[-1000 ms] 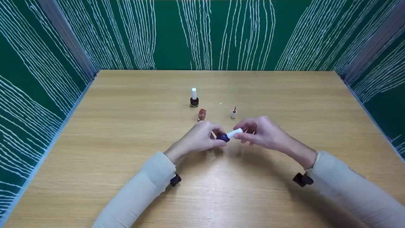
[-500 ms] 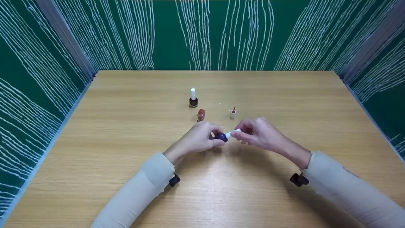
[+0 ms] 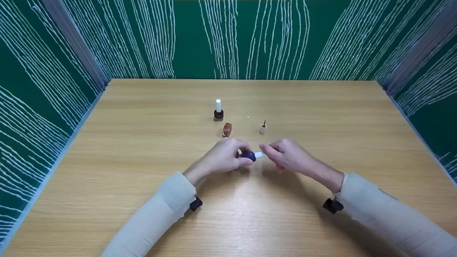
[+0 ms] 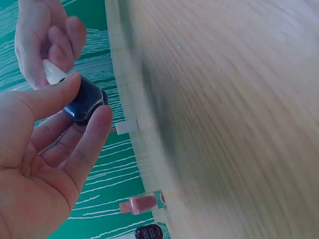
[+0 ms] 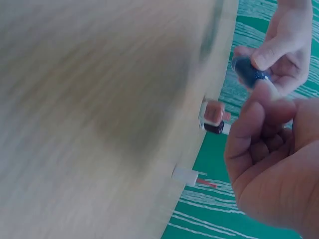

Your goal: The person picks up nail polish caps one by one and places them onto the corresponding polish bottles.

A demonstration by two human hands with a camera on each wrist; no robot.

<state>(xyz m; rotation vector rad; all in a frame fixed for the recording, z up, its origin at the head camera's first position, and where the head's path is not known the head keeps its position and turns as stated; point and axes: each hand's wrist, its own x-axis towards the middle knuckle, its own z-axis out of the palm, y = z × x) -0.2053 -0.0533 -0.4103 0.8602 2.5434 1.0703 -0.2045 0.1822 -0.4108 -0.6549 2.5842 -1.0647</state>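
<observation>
A nail polish bottle (image 3: 249,155) with dark blue polish is tilted on its side above the table, held between the thumb and fingers of my left hand (image 3: 225,155). Its white cap (image 4: 53,72) points toward my right hand (image 3: 292,155), whose thumb and bent forefinger pinch the cap's end. In the right wrist view the blue bottle (image 5: 246,71) shows beyond the right fingertips, which cover most of the cap. The cap still meets the bottle's neck.
Behind the left hand stands an uncapped reddish-pink polish bottle (image 3: 227,129). A white cap with its brush pointing up (image 3: 263,128) stands right of it. Farther back is a capped dark polish bottle (image 3: 218,114). Green, white-streaked walls border the wooden table (image 3: 160,107).
My right hand has turned at the wrist and moved slightly left around the white cap, its fingers curling further in. My left hand keeps the blue bottle nearly in place.
</observation>
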